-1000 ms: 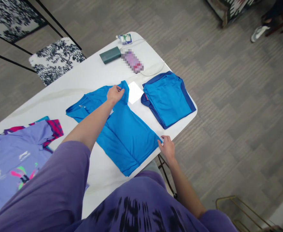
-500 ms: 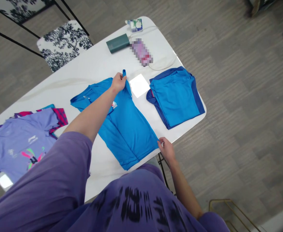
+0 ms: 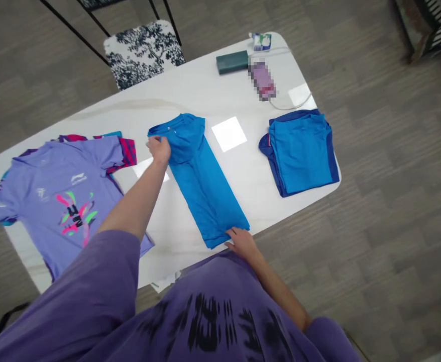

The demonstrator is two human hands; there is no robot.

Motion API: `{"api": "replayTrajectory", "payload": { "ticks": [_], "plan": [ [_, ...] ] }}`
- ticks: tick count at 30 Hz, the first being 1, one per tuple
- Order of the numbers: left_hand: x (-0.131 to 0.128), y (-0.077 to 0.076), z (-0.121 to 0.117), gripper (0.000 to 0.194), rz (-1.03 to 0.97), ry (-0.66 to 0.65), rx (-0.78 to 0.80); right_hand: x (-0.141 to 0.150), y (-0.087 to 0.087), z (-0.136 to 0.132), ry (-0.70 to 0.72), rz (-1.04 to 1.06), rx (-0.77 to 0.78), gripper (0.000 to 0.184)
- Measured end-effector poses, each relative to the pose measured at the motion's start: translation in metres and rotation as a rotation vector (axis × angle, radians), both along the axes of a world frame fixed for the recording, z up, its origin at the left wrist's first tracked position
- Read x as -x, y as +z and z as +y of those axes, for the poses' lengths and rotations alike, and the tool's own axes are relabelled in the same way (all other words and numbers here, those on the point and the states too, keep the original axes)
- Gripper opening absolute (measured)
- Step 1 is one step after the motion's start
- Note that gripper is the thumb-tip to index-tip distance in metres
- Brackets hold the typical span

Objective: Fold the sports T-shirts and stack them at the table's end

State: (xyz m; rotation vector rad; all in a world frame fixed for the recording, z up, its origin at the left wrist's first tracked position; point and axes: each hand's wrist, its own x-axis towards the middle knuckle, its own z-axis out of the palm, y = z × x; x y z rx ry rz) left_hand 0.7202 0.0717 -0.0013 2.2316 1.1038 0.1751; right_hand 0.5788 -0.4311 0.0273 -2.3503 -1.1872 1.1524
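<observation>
A blue T-shirt (image 3: 209, 183) lies folded lengthwise into a narrow strip on the white table (image 3: 281, 216). Its collar end points away from me, and the hem is near the table's front edge. At the collar end, my left hand (image 3: 159, 149) is closed on the left edge of the T-shirt. My right hand (image 3: 242, 242) rests at the hem, thumb and fingers apart, the fingertips touching the cloth. To the right sits a stack of folded blue clothes (image 3: 299, 156), lighter blue over navy. Left of my forearm, a purple T-shirt (image 3: 60, 186) is spread over other shirts.
Toward the far right corner are a dark green box-shaped item (image 3: 232, 62), a blurred-out phone (image 3: 262, 81) with a cable, and a small carton (image 3: 261, 41). A chair with a tree-pattern seat (image 3: 143, 53) stands beyond the far edge.
The near side of the blue T-shirt has been folded over, making it narrower. My left hand moved from the far sleeve to the collar's left side; my right hand's fingers have spread at the hem.
</observation>
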Motion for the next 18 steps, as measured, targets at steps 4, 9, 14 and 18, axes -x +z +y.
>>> {"api": "replayTrajectory", "payload": {
  "ticks": [4,9,14,18],
  "plan": [
    [0.045,0.007,-0.057,0.060,0.083,-0.169,-0.111,0.004,-0.009,0.016,-0.066,-0.091,0.025,0.033],
    [0.055,-0.007,-0.101,0.088,0.179,-0.543,-0.064,-0.008,-0.009,0.021,-0.121,-0.241,0.073,0.058],
    [0.079,0.013,-0.104,0.087,0.136,-0.526,-0.091,0.004,0.003,0.015,-0.034,-0.285,0.137,0.063],
    [0.157,0.051,-0.129,0.073,0.130,-0.517,-0.070,0.029,0.029,-0.005,-0.070,-0.323,0.159,0.044]
  ]
}}
